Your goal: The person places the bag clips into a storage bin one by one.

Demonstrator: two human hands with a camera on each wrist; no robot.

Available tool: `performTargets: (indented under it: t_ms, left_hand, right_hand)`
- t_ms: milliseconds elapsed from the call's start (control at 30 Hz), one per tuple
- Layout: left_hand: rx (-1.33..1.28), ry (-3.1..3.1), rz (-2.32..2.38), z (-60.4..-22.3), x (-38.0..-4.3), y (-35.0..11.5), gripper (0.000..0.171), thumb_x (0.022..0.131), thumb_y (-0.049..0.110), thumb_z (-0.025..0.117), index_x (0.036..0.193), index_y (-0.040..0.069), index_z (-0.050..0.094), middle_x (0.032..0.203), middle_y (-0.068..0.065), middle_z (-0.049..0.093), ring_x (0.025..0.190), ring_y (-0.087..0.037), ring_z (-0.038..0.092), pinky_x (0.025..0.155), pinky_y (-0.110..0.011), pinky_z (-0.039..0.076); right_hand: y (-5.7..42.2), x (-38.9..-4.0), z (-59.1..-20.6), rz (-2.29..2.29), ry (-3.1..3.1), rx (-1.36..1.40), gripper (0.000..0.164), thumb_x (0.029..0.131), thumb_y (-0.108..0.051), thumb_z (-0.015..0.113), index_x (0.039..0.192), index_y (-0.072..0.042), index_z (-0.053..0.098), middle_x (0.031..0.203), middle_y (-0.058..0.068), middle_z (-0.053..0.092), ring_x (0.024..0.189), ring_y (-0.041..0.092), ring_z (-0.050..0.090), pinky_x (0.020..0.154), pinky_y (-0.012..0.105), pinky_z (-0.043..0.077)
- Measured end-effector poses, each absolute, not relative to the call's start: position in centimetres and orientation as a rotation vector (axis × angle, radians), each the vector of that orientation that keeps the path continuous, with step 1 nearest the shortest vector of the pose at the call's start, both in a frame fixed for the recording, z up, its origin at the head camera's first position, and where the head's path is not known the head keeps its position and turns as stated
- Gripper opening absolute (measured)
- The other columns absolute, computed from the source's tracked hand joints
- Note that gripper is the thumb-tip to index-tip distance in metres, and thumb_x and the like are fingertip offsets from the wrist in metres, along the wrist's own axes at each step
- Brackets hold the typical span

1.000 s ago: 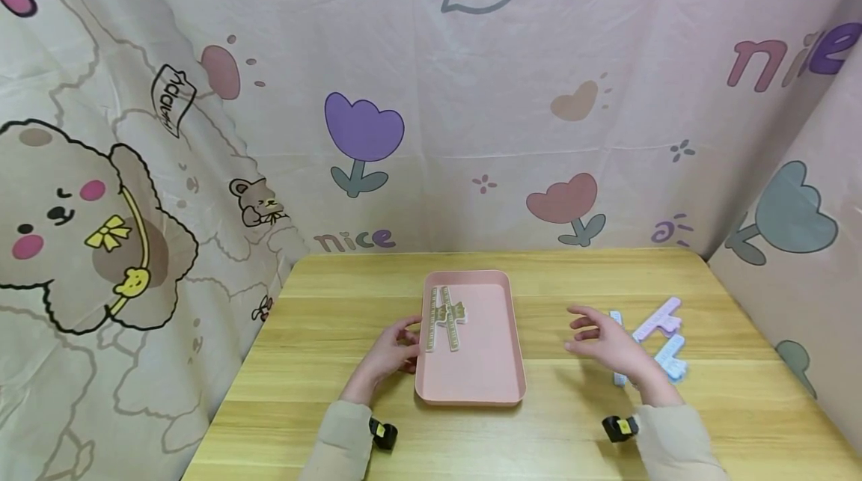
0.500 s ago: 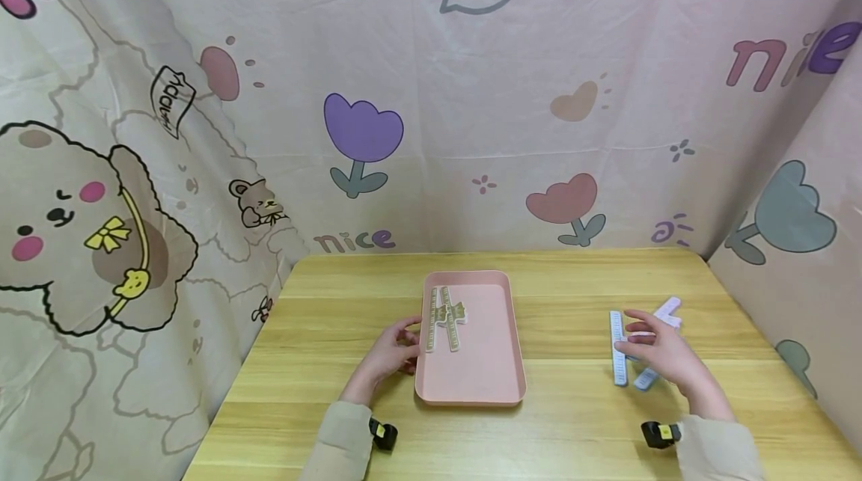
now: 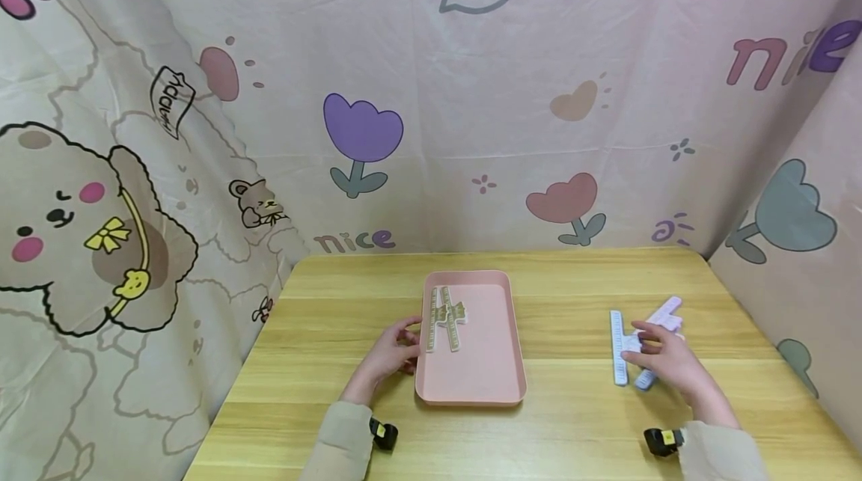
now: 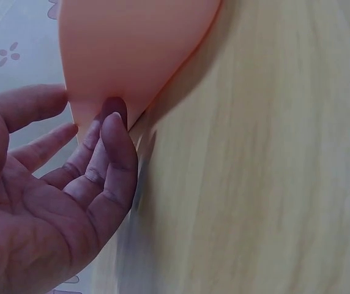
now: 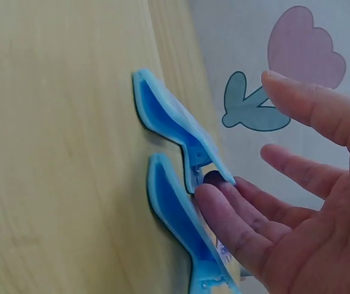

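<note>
My left hand is at the left side of a pink tray, its loosely bent fingertips right at the outer wall, as the left wrist view shows too. Inside the tray lie two beige-and-brown patterned clips, side by side near its left wall. Over on the right, my right hand hovers low with fingers relaxed and spread. Its thumb and fingertips are right at the handle end of a light blue clip. A second blue clip is partly hidden under this hand, and a lilac clip lies behind it.
The wooden table carries all of this. A patterned cloth hangs behind it and at both sides. Small black cameras sit at both wrists.
My right hand has moved right and settled lower over the blue clips, with its fingertips now at the nearer one's handle. The left hand and the tray have stayed put.
</note>
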State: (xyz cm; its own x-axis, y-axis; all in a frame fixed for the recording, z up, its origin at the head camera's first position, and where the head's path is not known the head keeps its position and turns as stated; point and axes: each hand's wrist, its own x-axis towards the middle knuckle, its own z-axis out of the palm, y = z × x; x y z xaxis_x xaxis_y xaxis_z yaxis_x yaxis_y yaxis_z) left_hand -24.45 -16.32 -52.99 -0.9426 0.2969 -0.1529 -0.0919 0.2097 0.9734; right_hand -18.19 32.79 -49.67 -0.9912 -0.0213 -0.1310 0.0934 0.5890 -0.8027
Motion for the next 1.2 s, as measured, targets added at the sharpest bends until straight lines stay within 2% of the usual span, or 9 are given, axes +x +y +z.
performTargets:
  t_ms: [167, 300, 433, 733, 933, 1200]
  left_hand:
    - [0.186, 2.175, 1.795, -53.0, -24.5, -16.3, 0.063, 0.086, -0.006, 0.063, 0.145, 0.000, 0.041, 0.100, -0.016, 0.054, 0.073, -0.022, 0.060, 0.057, -0.035, 0.054]
    - [0.184, 2.173, 1.795, -53.0, -24.5, -16.2, 0.063, 0.086, -0.006, 0.063, 0.145, 0.001, 0.041, 0.100, -0.015, 0.054, 0.073, -0.021, 0.060, 0.057, -0.034, 0.054]
    - [0.187, 2.181, 1.791, -52.9, -24.4, -16.2, 0.063, 0.086, -0.006, 0.062, 0.145, 0.001, 0.041, 0.099, -0.014, 0.054, 0.072, -0.021, 0.060, 0.057, -0.034, 0.054]
    - [0.204, 2.189, 1.786, -52.9, -24.4, -16.3, 0.062, 0.086, -0.005, 0.062, 0.144, 0.000, 0.041, 0.100, -0.016, 0.055, 0.072, -0.021, 0.060, 0.057, -0.034, 0.054]
    - [0.203, 2.190, 1.786, -52.9, -24.4, -16.3, 0.062, 0.086, -0.005, 0.063, 0.144, 0.000, 0.041, 0.100, -0.016, 0.055, 0.071, -0.021, 0.060, 0.056, -0.034, 0.054]
    - [0.201, 2.185, 1.796, -52.9, -24.4, -16.2, 0.063, 0.087, -0.008, 0.062, 0.145, -0.003, 0.039, 0.103, -0.020, 0.055, 0.074, -0.022, 0.061, 0.059, -0.040, 0.056]
  right_hand:
    - [32.3, -18.4, -50.3, -1.429, 2.677, 0.047, 0.074, 0.089, -0.019, 0.072, 0.142, 0.015, 0.032, 0.133, 0.042, 0.038, 0.119, 0.056, 0.045, 0.093, 0.054, 0.048]
    - [31.8, -18.7, -50.8, -1.478, 2.666, 0.016, 0.071, 0.086, -0.008, 0.073, 0.140, 0.017, 0.034, 0.131, 0.040, 0.042, 0.117, 0.052, 0.049, 0.087, 0.038, 0.053]
    - [31.2, -18.9, -51.2, -1.514, 2.644, 0.032, 0.069, 0.082, 0.003, 0.071, 0.140, 0.016, 0.035, 0.133, 0.038, 0.043, 0.117, 0.049, 0.050, 0.079, 0.024, 0.052]
    - [30.1, -19.5, -51.8, -1.555, 2.683, 0.052, 0.065, 0.075, 0.011, 0.072, 0.133, 0.016, 0.043, 0.117, 0.029, 0.054, 0.102, 0.036, 0.058, 0.067, 0.025, 0.054]
    - [29.4, -20.1, -52.2, -1.528, 2.735, -0.002, 0.060, 0.075, 0.008, 0.076, 0.128, 0.015, 0.050, 0.110, 0.025, 0.057, 0.094, 0.030, 0.062, 0.068, 0.023, 0.053]
    - [28.7, -20.4, -52.5, -1.460, 2.721, -0.017, 0.063, 0.075, 0.001, 0.079, 0.130, 0.014, 0.051, 0.113, 0.024, 0.059, 0.095, 0.028, 0.058, 0.072, 0.023, 0.049]
